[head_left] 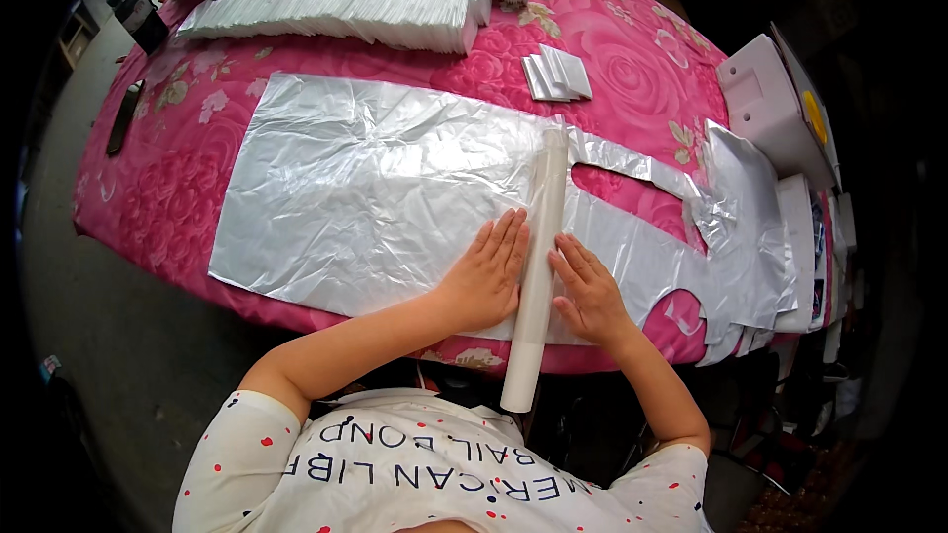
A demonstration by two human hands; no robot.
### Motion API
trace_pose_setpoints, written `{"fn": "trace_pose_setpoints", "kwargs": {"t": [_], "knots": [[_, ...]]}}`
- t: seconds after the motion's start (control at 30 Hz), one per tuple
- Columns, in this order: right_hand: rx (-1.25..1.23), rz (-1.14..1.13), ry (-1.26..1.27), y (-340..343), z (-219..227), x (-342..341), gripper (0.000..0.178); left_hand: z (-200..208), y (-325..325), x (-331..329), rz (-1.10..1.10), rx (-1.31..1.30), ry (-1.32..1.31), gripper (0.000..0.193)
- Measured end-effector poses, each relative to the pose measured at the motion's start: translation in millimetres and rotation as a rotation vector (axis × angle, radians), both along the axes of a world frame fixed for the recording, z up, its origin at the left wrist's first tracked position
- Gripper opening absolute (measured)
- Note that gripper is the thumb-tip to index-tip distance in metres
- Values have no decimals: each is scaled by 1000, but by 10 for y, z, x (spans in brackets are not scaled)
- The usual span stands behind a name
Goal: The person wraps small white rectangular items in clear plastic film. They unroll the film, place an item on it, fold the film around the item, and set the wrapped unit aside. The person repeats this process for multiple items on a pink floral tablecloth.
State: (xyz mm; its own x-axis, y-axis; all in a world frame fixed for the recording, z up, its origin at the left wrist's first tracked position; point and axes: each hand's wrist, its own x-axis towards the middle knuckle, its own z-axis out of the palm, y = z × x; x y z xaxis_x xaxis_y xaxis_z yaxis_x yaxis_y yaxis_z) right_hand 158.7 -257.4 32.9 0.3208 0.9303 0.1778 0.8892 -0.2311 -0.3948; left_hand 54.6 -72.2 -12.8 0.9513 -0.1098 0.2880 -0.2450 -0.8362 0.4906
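A thin, shiny white plastic sheet (346, 178) lies spread over the table, with cut-out openings and strap-like strips towards its right end. Across it rests a long pale tube (538, 281), its near end jutting past the table edge towards my body. My left hand (486, 278) lies flat on the sheet along the tube's left side, fingers stretched out. On the other side, my right hand (592, 291) is open, fingers extended, its fingertips at the tube's right side. Neither hand wraps round the tube.
Rows of folded white packets (346, 15) fill the back left of the pink flowered tablecloth (163, 207). A few more packets (556, 73) lie behind the sheet. At the left are a dark bottle (136, 15) and a phone (125, 118). A white box (775, 104) stands at right.
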Motion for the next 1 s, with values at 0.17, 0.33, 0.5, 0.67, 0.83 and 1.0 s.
{"fn": "trace_pose_setpoints", "kwargs": {"t": [0.17, 0.33, 0.5, 0.67, 0.83, 1.0], "knots": [[-106, 117, -52, 335, 35, -45, 59, 265, 615, -381, -42, -159, -111, 80], [-89, 424, 12, 1314, 45, -388, 62, 444, 1438, -1213, 296, -150, -106, 72], [233, 1019, 568, 2245, 402, -1348, 59, 478, 1685, -2039, 598, -286, -67, 61], [323, 792, 461, 2390, 511, -951, 48, 363, 1651, -2609, 715, -398, -79, 60], [92, 503, 7, 2448, 61, -445, 50, 282, 1542, -2740, 712, -579, -38, 60], [6, 594, -173, 2943, -43, -572, 55, 308, 1546, -2682, 665, -507, 1, 61]]}}
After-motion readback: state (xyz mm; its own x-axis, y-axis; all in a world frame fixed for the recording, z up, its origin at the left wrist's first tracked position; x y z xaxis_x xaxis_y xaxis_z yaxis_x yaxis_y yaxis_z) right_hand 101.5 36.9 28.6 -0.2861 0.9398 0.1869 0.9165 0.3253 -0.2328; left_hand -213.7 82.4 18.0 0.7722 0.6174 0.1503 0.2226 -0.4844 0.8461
